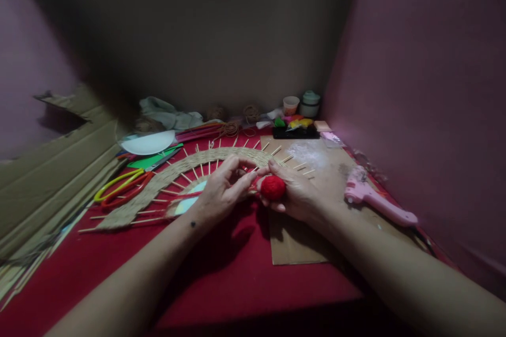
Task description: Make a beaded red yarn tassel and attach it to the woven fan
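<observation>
My right hand [296, 189] is curled around a small ball of red yarn [272, 188]. My left hand [227, 184] is closed in a pinch beside it, fingertips near the right thumb, on what looks like the red strand leading from the ball. Beneath both hands lies an arched weaving [174, 171] of beige cord, with thin wooden sticks fanning out from a pale blue, mirror-like centre [188, 201]. Red yarn runs across the sticks at the lower left of that centre. My hands hide the weaving's right part.
Scissors with yellow and red handles [122, 188] lie at left near a white half-disc [148, 142]. A pink glue gun [375, 200] rests at right on a cardboard sheet [296, 247]. A paper cup [291, 105] and jar [310, 104] stand at the back. Cardboard [51, 163] leans at left.
</observation>
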The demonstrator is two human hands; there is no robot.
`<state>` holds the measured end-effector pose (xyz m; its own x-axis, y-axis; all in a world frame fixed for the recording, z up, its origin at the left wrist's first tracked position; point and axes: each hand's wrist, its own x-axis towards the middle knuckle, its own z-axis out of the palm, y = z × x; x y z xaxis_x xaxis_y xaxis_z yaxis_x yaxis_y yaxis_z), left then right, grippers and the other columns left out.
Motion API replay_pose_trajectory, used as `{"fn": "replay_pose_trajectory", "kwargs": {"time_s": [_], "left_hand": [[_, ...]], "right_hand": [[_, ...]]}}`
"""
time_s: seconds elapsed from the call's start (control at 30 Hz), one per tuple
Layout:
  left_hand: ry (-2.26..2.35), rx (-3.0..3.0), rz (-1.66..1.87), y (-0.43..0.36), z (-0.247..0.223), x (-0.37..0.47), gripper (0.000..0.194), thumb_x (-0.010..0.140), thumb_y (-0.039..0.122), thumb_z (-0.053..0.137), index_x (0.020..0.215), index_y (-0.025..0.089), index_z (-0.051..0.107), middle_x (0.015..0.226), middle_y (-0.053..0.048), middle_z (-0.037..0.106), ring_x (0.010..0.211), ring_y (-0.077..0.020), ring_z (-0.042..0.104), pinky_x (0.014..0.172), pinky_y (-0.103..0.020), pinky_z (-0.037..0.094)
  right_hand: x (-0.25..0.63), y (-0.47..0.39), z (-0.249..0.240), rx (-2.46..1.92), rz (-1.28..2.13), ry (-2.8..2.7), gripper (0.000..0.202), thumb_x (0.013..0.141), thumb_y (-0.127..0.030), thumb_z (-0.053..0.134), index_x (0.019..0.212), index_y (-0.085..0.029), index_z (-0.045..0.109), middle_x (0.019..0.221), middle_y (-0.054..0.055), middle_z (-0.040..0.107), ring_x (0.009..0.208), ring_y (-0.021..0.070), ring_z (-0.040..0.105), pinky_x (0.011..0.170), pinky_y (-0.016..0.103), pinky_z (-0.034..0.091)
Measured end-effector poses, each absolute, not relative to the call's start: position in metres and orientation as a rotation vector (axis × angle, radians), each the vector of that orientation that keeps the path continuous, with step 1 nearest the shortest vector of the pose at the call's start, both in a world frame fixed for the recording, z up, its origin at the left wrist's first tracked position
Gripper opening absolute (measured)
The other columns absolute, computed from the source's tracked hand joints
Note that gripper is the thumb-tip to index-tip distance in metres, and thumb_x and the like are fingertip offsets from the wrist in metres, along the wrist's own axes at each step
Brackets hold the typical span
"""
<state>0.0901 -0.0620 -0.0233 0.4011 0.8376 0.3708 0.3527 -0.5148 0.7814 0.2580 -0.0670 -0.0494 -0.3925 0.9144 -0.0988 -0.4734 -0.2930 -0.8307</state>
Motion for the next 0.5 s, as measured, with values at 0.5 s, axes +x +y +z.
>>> {"fn": "replay_pose_trajectory", "kwargs": {"time_s": [0.5], "left_hand": [[0.977, 2.216, 0.923, -0.0687, -0.0197, 0.0935, 0.024, 0.082, 0.031, 0.065, 0.103, 0.017, 0.063, 0.099, -0.005, 0.063, 0.077, -0.0149, 0.058, 0.067, -0.029, 0.048]], "right_hand": [[0.2582, -0.0656, -0.0506, -0.539, 1.934, -0.969, 0.042, 0.092, -0.053, 0.045, 0.098, -0.014, 0.059, 0.073, 0.007, 0.067, 0.052, 0.015, 0.06, 0.039, 0.025, 0.048]]}}
